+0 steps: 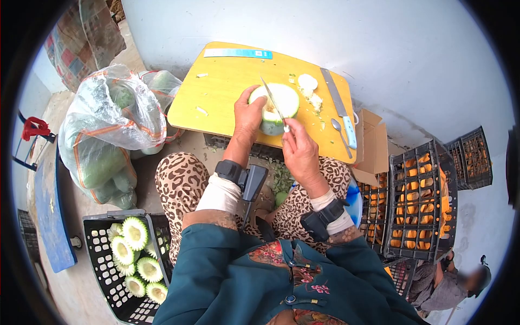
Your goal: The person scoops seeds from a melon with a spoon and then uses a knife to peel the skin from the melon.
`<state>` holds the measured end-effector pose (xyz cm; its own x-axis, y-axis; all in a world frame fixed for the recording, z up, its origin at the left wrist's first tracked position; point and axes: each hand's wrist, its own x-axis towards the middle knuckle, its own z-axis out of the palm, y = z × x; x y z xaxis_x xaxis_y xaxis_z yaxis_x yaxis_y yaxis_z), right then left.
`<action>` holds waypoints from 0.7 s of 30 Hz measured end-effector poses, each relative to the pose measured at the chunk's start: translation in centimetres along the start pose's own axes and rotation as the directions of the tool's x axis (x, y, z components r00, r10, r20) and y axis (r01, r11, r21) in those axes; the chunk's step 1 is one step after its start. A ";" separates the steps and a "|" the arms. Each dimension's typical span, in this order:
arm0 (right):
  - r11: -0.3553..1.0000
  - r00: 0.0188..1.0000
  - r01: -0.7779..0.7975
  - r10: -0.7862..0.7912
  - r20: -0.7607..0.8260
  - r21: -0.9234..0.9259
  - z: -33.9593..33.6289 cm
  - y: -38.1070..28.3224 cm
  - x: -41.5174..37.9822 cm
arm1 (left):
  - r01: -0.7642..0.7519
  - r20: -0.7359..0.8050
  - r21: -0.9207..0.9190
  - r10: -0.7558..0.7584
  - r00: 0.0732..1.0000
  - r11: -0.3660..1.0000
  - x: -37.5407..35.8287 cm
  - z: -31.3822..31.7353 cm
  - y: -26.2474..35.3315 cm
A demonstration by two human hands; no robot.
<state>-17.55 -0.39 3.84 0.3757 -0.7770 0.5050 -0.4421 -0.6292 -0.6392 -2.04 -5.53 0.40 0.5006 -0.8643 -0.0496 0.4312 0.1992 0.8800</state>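
A cut winter melon (288, 99) with green rind and pale flesh stands on the yellow table (216, 81) in front of me, its hollow side facing up and toward me. My left hand (249, 111) is closed around its left side, the thumb over the rim of the cut. In my right hand (299, 151) is a narrow knife (272, 99), gripped low by the handle, its blade lying across the melon's opening. Right of the melon are white scooped-out scraps (309, 84). A large knife (337, 96) with a pale blue handle and a spoon (339, 130) lie farther right.
A blue-and-white strip (238, 53) lies along the table's far edge. Bagged melons (103, 157) stand at left. A black crate (97, 238) holds several hollowed melon rings. At right are a cardboard box (372, 141), crates (414, 200) of orange pieces, and a seated person (441, 287).
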 end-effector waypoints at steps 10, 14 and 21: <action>0.935 0.957 -0.164 0.228 -0.177 0.315 1.0 1.9 -3.0 | -0.007 0.022 0.018 0.006 1.000 1.000 -0.4 0.1 0.4; 0.928 0.942 -0.175 0.255 -0.217 0.328 0.7 1.5 -1.5 | -0.005 0.025 -0.007 0.005 1.000 1.000 -0.4 -0.1 0.4; 0.910 0.917 -0.246 0.330 -0.224 0.333 2.3 1.6 0.1 | -0.002 0.026 -0.024 0.003 1.000 1.000 -0.3 -0.2 0.2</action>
<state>-16.38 -1.46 1.55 0.0162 -0.9240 0.3819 -0.2239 -0.3756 -0.8993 -1.92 -5.16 0.50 0.4818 -0.8756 -0.0346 0.4482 0.2123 0.8684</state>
